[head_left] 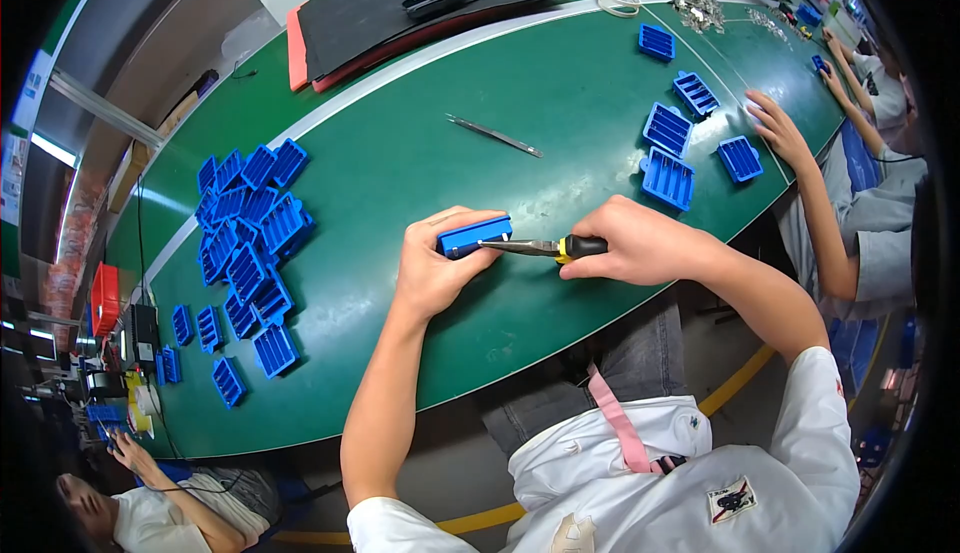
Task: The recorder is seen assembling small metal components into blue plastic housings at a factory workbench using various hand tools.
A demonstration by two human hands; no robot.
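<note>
Tilted on its side, a blue plastic battery holder (pixel 474 236) is gripped in my left hand (pixel 432 263), fingers behind it and thumb along its near side. My right hand (pixel 630 241) is closed around the black and yellow handles of long-nose pliers (pixel 525 248). The tips of the pliers touch or nearly touch the near side of the holder; the exact contact is too small to make out. Beyond my hands, a pair of metal tweezers (pixel 495 136) lies on the green table (pixel 400 173).
A heap of blue battery holders (pixel 250 223) lies to the left, with several more (pixel 668 178) to the right. A co-worker's hand (pixel 780 128) reaches in at the right. Black sheets (pixel 400 23) lie at the back. Small metal parts (pixel 698 11) are piled far right. Another person sits lower left.
</note>
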